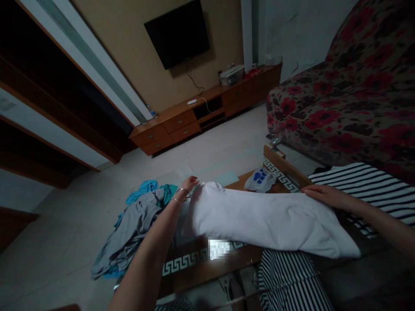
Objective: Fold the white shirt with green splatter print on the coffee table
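Note:
A white cloth garment (266,220) is stretched out in a long fold across the view, above a glass-topped coffee table (285,170). My left hand (190,183) pinches its near-left corner, with thin bracelets on the wrist. My right hand (324,196) lies along its upper edge at the far right and appears to grip it. Below the fold, a black-and-white striped garment (288,276) hangs in the lower part of the view. Another striped piece (366,194) lies just behind my right hand. The garment hides much of the table top.
A heap of grey and teal clothes (129,229) lies on the tiled floor left of the table. A blue-printed white packet (261,179) sits on the table. Behind stand a floral sofa (350,95) and a wooden TV cabinet (181,125) beneath a wall-mounted television (177,34).

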`<state>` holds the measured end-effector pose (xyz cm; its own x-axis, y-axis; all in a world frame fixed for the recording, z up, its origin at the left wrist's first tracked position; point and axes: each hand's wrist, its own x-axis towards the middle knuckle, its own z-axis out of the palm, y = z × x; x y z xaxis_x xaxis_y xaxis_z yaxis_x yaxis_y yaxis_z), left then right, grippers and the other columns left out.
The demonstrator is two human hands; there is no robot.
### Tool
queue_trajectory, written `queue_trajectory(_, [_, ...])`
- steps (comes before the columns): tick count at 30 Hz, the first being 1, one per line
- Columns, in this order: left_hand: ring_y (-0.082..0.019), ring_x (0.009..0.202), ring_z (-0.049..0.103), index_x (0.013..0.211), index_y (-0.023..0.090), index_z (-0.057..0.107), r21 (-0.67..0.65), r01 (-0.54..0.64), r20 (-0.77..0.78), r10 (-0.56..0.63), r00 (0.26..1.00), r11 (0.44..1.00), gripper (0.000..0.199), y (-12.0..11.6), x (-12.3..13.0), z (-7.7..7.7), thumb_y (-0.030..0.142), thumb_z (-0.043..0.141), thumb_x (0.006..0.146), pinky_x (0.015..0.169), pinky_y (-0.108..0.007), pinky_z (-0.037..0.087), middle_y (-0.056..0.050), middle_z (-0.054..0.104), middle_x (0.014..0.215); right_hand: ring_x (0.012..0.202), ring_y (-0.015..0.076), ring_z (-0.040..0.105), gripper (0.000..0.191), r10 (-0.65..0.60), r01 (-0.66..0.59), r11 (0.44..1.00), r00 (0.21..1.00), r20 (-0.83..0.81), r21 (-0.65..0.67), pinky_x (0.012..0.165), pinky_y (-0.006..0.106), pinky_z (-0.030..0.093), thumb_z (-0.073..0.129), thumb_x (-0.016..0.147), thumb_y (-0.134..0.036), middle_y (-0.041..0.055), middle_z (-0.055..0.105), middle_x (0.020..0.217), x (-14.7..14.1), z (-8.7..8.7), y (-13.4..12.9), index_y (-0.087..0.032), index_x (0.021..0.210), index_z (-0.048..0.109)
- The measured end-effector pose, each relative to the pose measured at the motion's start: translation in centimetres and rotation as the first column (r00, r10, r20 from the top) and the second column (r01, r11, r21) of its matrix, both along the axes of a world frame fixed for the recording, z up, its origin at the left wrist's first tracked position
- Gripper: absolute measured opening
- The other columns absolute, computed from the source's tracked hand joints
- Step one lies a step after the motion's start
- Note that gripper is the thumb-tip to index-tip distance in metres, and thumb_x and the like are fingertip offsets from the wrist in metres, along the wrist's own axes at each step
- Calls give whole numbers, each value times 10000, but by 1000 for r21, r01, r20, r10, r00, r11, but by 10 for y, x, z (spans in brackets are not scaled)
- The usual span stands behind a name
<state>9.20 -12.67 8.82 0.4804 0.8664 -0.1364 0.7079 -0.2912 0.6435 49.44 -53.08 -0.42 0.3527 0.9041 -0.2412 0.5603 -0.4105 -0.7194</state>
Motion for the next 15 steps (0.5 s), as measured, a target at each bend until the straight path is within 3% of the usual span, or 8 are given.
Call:
queue_trajectory(4, [-178,749,602,857,125,583,-22,-187,-44,186,982,982,282,-10,-40,-22,395,554,782,629,-265,454,-112,650,849,1089,293,586,520,-60,61,998,996,63,-18,949,336,436,505,778,-556,104,656,1158,3,-10,-21,-193,1123,643])
queue_trajectory(8, [-133,539,537,738,145,556,-159,-183,-62,175,983,970,423,-35,-70,-23,563,501,768,497,-233,421,-21,574,628,1041,287,606,537,-31,36,998,994,104,-52,898,326,457,562,739,-537,109,663,1131,-1,-4,-33,-173,1128,624])
queue_trajectory(12, [-116,474,467,661,153,561,-283,-166,-25,166,986,945,435,-50,-66,-20,581,637,655,448,-227,377,25,481,503,939,280,634,500,-29,44,996,984,178,-82,816,341,477,509,750,-578,96,695,998,-11,6,-26,-176,1010,654])
queue_trajectory(15, [-156,495,496,645,156,582,-341,-186,-17,191,981,922,391,-53,-49,-14,526,702,611,438,-260,378,-2,506,484,879,263,643,441,3,13,997,980,199,-78,761,321,479,493,757,-546,78,702,931,-16,12,-20,-182,932,669])
